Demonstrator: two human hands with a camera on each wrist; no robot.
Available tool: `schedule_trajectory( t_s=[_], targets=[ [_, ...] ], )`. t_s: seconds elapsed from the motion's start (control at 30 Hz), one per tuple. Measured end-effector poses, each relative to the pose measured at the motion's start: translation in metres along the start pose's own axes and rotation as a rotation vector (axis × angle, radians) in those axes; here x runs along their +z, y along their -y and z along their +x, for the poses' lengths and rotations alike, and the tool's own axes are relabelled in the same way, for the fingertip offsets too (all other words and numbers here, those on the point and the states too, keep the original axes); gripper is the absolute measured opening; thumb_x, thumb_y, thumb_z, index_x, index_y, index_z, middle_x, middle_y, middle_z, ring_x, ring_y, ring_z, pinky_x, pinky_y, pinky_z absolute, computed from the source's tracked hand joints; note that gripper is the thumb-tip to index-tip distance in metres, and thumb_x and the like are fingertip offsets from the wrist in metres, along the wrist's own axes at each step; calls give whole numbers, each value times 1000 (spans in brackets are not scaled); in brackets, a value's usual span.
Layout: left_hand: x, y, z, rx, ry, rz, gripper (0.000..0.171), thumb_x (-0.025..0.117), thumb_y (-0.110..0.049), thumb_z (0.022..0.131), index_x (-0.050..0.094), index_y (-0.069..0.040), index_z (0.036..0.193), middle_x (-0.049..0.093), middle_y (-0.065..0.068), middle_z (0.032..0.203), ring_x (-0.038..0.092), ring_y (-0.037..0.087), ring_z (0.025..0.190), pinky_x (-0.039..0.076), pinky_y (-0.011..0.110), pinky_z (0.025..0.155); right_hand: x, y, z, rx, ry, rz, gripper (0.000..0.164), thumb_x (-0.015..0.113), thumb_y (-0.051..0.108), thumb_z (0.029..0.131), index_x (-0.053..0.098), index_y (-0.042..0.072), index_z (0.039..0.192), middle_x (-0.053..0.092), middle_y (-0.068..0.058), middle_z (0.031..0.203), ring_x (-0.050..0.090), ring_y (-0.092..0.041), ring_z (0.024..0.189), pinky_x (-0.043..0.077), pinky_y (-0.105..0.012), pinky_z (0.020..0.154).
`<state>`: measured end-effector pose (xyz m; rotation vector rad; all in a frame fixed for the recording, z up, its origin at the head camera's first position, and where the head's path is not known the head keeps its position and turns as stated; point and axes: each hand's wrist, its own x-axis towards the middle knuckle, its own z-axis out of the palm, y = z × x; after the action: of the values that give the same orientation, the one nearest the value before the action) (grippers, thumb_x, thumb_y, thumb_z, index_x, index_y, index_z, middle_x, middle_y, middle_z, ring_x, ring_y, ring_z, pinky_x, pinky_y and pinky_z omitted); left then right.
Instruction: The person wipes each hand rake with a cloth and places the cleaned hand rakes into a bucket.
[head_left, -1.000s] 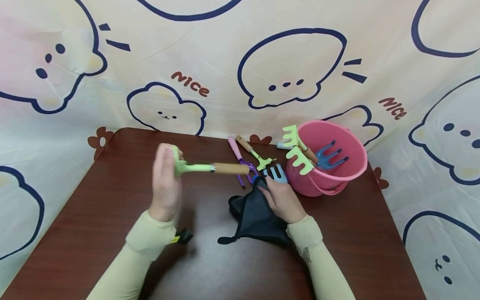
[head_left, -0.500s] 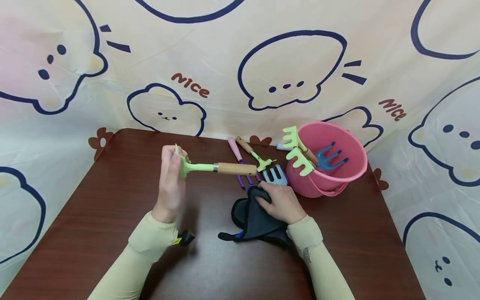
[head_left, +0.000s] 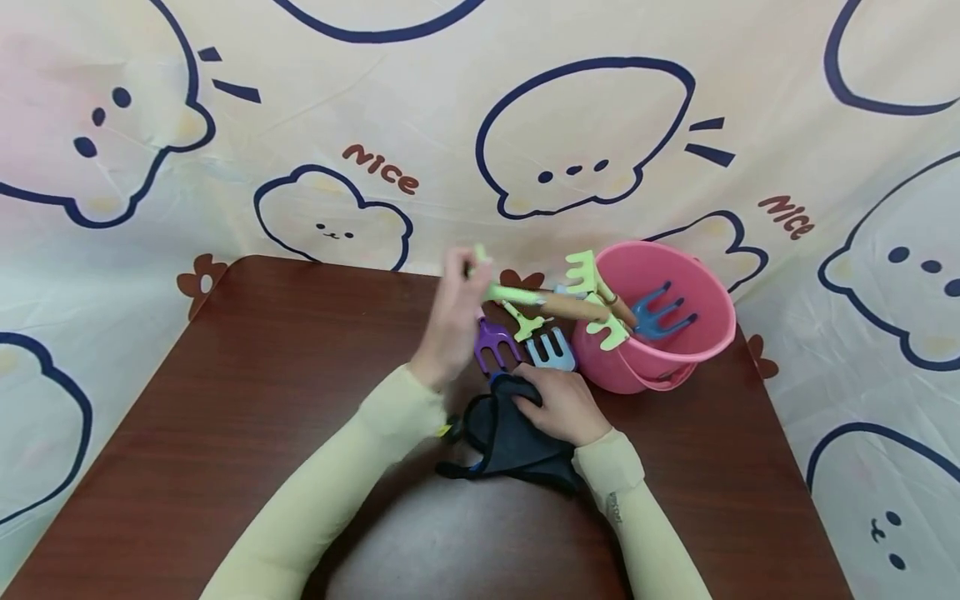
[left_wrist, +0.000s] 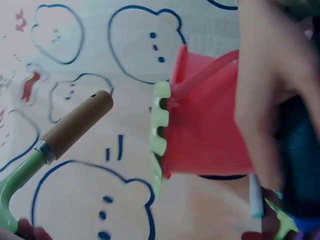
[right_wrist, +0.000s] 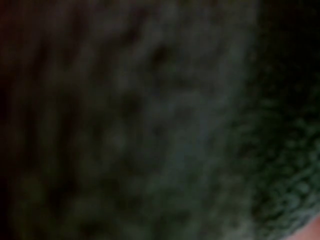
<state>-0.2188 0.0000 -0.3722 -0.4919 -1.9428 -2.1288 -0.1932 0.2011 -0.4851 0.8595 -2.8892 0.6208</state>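
Note:
My left hand (head_left: 450,325) holds a green garden hand tool (head_left: 573,307) by its head, which the fingers mostly hide. Its wooden handle points right, in front of the pink bucket's rim; in the left wrist view the handle (left_wrist: 77,125) juts up at a slant. My right hand (head_left: 564,404) grips a limp black cloth piece (head_left: 525,442) with dark edging and a bit of blue, low over the table. Dark fabric (right_wrist: 150,125) fills the blurred right wrist view. Just beyond that hand lie a light blue fork (head_left: 551,350) and a purple fork (head_left: 495,340).
A pink bucket (head_left: 682,360) stands tilted at the back right. It holds a dark blue fork (head_left: 660,315) and green rakes (head_left: 581,273) hanging over its rim. Another green tool (head_left: 527,323) lies behind the forks. A patterned cloth (head_left: 435,100) hangs behind the brown table (head_left: 225,400).
My left hand has swung right and away from me with the green tool, bringing its handle over to the bucket. The right hand has shifted the black cloth slightly, uncovering more of the forks.

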Motion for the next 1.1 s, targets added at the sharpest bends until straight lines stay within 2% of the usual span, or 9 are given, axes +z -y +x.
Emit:
schedule_trajectory(
  t_s=[0.13, 0.23, 0.37, 0.53, 0.67, 0.83, 0.97, 1.03, 1.1],
  targets=[
    [34, 11, 29, 2, 115, 64, 28, 45, -40, 109, 35, -14, 107, 43, 6, 95, 45, 18, 92, 34, 33, 86, 0, 1, 1, -4, -5, 12, 26, 79, 22, 91, 70, 20, 115, 76, 2, 103, 71, -19, 89, 58, -45, 77],
    [52, 26, 43, -34, 202, 101, 30, 46, -40, 110, 35, -12, 112, 43, 9, 103, 46, 21, 96, 37, 31, 85, 1, 3, 2, 2, 10, 24, 30, 78, 19, 90, 71, 17, 119, 76, 0, 107, 71, -20, 90, 58, -45, 79],
    [69, 45, 52, -78, 342, 186, 36, 46, -38, 110, 35, -10, 129, 42, 10, 124, 47, 21, 114, 40, 28, 94, 1, 3, 2, 21, 20, 19, 35, 77, 16, 88, 71, 13, 123, 76, -3, 102, 69, -20, 83, 57, -44, 75],
    [76, 57, 51, 2, 464, 377, 50, 43, -38, 111, 35, -11, 152, 41, 8, 145, 41, 19, 131, 36, 34, 112, -1, 2, 1, 28, 26, 16, 35, 77, 18, 90, 71, 14, 125, 77, -3, 101, 70, -20, 83, 58, -43, 76],
    [69, 54, 52, 66, 475, 504, 51, 40, -41, 112, 41, -16, 155, 45, 6, 148, 42, 18, 134, 36, 41, 114, 0, 0, 2, 20, 23, 21, 34, 78, 20, 91, 71, 14, 124, 77, -3, 111, 71, -21, 92, 59, -45, 82],
    [47, 55, 58, 55, 463, 483, 54, 41, -41, 111, 39, -13, 157, 44, 8, 154, 44, 22, 138, 39, 43, 116, -1, -1, 2, 25, 37, 38, 28, 77, 23, 93, 71, 17, 119, 76, -1, 107, 69, -18, 90, 59, -43, 83],
    [19, 64, 66, 28, 412, 503, 50, 41, -38, 112, 40, -17, 157, 45, 6, 155, 47, 23, 139, 41, 43, 115, -2, -1, -1, 30, 42, 31, 25, 77, 25, 94, 70, 21, 117, 76, 3, 103, 69, -14, 86, 58, -39, 80],
    [4, 73, 71, 17, 386, 575, 44, 43, -30, 112, 44, -17, 154, 47, 6, 153, 50, 24, 135, 43, 43, 113, -4, -1, -3, 33, 42, 19, 24, 77, 27, 94, 70, 22, 117, 76, 5, 102, 69, -12, 85, 57, -38, 79],
    [-13, 85, 75, 7, 385, 703, 40, 46, -16, 110, 50, -15, 149, 51, 8, 148, 52, 27, 134, 44, 44, 113, -5, -1, -6, 38, 43, 9, 24, 77, 28, 94, 70, 24, 116, 76, 6, 102, 69, -11, 84, 56, -36, 79]
  ],
)
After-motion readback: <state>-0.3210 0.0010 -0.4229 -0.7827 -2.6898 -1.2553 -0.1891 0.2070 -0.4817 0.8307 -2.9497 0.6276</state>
